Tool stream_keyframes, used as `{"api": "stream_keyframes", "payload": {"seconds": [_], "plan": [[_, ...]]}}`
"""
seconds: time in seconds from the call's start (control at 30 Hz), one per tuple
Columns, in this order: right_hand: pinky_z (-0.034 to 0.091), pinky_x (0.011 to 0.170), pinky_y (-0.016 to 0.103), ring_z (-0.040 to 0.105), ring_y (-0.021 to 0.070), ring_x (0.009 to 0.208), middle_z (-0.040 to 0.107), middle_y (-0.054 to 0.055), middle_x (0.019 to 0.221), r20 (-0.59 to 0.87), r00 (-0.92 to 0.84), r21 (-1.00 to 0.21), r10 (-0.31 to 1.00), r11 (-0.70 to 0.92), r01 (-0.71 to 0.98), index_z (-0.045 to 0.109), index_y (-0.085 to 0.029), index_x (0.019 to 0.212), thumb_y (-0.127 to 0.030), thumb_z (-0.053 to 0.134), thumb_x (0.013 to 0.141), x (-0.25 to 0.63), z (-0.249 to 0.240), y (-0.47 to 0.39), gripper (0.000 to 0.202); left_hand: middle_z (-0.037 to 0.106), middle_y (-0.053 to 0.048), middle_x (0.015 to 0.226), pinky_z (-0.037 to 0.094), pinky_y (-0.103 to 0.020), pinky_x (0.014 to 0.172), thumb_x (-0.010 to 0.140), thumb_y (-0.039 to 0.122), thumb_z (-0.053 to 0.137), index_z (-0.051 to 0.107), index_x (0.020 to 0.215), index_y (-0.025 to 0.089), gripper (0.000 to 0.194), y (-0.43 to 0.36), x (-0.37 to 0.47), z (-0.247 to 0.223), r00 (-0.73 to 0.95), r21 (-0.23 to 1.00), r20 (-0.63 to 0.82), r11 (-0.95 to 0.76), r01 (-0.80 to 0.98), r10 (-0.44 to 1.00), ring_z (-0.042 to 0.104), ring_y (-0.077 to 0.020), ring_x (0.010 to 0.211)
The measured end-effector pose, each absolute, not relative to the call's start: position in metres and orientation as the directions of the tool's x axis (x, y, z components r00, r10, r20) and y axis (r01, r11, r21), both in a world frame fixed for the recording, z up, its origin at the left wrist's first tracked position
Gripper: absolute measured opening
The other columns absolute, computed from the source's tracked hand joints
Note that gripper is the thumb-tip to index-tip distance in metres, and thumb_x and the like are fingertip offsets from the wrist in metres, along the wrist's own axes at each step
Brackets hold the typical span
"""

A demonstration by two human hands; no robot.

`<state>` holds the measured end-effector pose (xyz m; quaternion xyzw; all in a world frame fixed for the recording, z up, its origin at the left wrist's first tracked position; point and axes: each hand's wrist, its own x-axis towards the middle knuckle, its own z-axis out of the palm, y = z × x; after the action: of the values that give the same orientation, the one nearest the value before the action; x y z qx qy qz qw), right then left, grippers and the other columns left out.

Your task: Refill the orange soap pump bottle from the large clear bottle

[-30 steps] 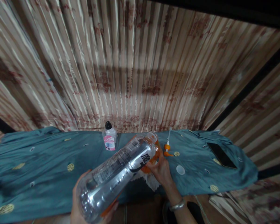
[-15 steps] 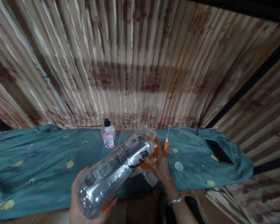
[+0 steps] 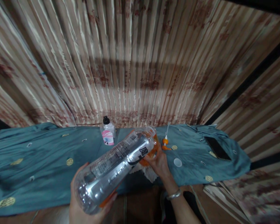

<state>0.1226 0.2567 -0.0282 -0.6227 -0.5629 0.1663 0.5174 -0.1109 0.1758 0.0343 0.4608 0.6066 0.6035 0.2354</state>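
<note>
My left hand (image 3: 80, 199) is wrapped around the base of a large clear plastic bottle (image 3: 114, 168) with dark print. The bottle lies tilted, its neck at the upper right and higher than its base in the view. An orange strip shows along its lower side. Near the neck, my right hand (image 3: 159, 163) is closed around an orange bottle (image 3: 156, 144), mostly hidden behind the clear one. I cannot tell whether the two mouths touch. Beneath the right hand lies a white, scalloped tissue or cloth (image 3: 150, 174).
A clear bottle with black cap and pink label (image 3: 108, 133) stands at the back. Right of my hands lie an orange pump head (image 3: 165, 141) with its tube, a white disc (image 3: 177, 162) and a black phone (image 3: 217, 147) on the green cloth (image 3: 49, 161). A curtain (image 3: 130, 62) hangs behind.
The view has shifted slightly. The clear bottle is rolled a little in my left hand, so its print sits differently. Both hands keep their holds.
</note>
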Motion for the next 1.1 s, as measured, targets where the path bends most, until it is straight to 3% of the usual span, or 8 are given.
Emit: {"api": "stream_keyframes", "payload": {"seconds": [0.23, 0.77, 1.1], "plan": [[0.062, 0.089, 0.040, 0.075, 0.0299, 0.102, 0.076, 0.012, 0.112, 0.367, 0.315, -0.845, 0.875, 0.172, 0.507, 0.059, -0.017, 0.121, -0.038, 0.080, 0.070, 0.123, -0.030, 0.258, 0.059, 0.070, 0.000, 0.115, 0.054, -0.069, 0.098, 0.049, 0.031, 0.084, 0.059, 0.118, 0.037, 0.073, 0.175, -0.109, 0.033, -0.486, 0.965, 0.245, -0.164, 0.202, 0.839, 0.071, -0.0369, 0.101], [0.062, 0.089, 0.041, 0.075, 0.0296, 0.102, 0.076, 0.011, 0.111, 0.392, 0.311, -0.827, 0.866, 0.183, 0.531, 0.059, -0.018, 0.120, -0.041, 0.079, 0.072, 0.123, -0.031, 0.259, 0.057, 0.071, 0.000, 0.112, 0.050, -0.069, 0.103, 0.041, 0.031, 0.090, 0.062, 0.115, 0.035, 0.079, 0.174, -0.104, 0.041, -0.517, 0.983, 0.181, -0.130, 0.133, 0.837, 0.070, -0.0353, 0.099], [0.063, 0.087, 0.040, 0.076, 0.0292, 0.100, 0.077, 0.010, 0.111, 0.396, 0.305, -0.824, 0.866, 0.188, 0.535, 0.059, -0.019, 0.120, -0.039, 0.078, 0.073, 0.123, -0.031, 0.258, 0.055, 0.072, -0.002, 0.114, 0.055, -0.069, 0.097, 0.043, 0.029, 0.088, 0.061, 0.119, 0.034, 0.080, 0.175, -0.106, 0.040, -0.501, 0.982, 0.179, -0.124, 0.140, 0.847, 0.071, -0.0384, 0.100]]}}
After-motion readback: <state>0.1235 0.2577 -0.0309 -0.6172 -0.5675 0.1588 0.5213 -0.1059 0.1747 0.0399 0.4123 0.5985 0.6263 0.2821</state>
